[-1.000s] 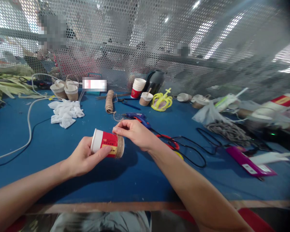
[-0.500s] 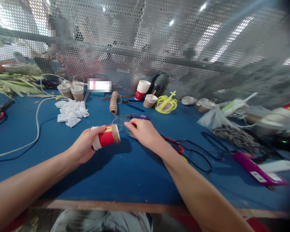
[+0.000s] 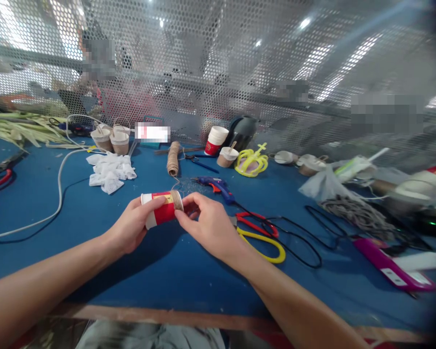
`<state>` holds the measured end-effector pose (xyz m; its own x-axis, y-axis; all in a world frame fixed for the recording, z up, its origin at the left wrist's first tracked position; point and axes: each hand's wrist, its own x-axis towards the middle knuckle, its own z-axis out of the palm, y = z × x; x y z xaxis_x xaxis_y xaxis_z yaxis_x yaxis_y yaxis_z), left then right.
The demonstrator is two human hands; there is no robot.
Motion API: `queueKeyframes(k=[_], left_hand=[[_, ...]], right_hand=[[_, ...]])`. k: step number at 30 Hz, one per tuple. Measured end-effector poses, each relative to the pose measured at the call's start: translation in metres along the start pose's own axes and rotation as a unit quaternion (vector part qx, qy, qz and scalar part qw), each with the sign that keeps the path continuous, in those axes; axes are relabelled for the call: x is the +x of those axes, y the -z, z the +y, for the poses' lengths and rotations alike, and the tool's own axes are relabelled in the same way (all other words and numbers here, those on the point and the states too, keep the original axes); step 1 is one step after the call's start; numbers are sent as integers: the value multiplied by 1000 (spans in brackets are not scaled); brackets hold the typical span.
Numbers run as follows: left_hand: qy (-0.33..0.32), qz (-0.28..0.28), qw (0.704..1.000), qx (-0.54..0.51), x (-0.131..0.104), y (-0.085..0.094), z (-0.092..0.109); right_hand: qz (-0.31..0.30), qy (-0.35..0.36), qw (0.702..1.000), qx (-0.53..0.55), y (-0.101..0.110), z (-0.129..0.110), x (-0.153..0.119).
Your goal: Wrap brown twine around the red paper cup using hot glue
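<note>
Over the blue table (image 3: 189, 286), near the front edge, the left hand (image 3: 131, 227) holds a red and white paper cup (image 3: 166, 214). Its thumb lies along the side and its other fingers wrap under, so it has a firm hold. The cup is tipped on its side, up off the table, with its white end to the left. Brown string (image 3: 176, 200) goes round and round the right end, like a belt. The right hand (image 3: 208, 224) is at that end, bent, with its thumb against the string part. I cannot tell if its fingers are pinching the string or just touching it, because some of them are hidden. Just behind the cup, a roll of string (image 3: 173, 160) lies on the table, and a thin bit of string comes from it toward the cup. To the right of the roll is a blue glue gun (image 3: 218, 185). Scissors (image 3: 281, 254) with one red loop and one yellow loop lie beside the right arm, and a black cord (image 3: 294, 257) curls close by. Far back, a stack of cups (image 3: 218, 134) stands by a dark jug (image 3: 244, 131), and a yellow crown (image 3: 252, 167) sits near them. White crumpled cloth (image 3: 112, 170) lies to the left. A purple power strip (image 3: 388, 264) is on the right side.
</note>
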<state>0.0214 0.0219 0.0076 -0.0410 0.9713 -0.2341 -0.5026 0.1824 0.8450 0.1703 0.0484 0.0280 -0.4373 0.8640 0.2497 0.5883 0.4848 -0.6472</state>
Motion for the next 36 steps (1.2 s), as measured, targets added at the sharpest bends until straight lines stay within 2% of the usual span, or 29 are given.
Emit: queueKeyframes(k=[5,8,11,15,18,20,23,26,30,36], left_hand=[[-35,-41,998,23,1,3,-5],[-79,-61,993,65,1,6,-6],[-108,-81,979,150,-2,8,-7],[-105,-134,958,230,-5,10,-5],[-30,-138,978,155,0,9,0],[38,-120,991,55,5,7,3],[98,-111,989,5,10,7,5],[77,-96,992,34,11,8,3],[44,-87,991,88,9,7,-2],[9,-91,982,164,5,5,-6]], right_hand=[[17,3,1000,5,1,1,-2],[-36,-24,995,92,11,3,-1],[-80,-77,973,200,21,7,3],[-99,-122,947,282,22,15,4],[-88,-81,961,249,20,16,-2],[-72,-19,980,186,19,15,-7],[-75,75,990,95,19,14,-12],[-80,91,991,60,20,17,-13],[0,90,993,71,21,24,-8],[-68,143,982,99,11,17,-7]])
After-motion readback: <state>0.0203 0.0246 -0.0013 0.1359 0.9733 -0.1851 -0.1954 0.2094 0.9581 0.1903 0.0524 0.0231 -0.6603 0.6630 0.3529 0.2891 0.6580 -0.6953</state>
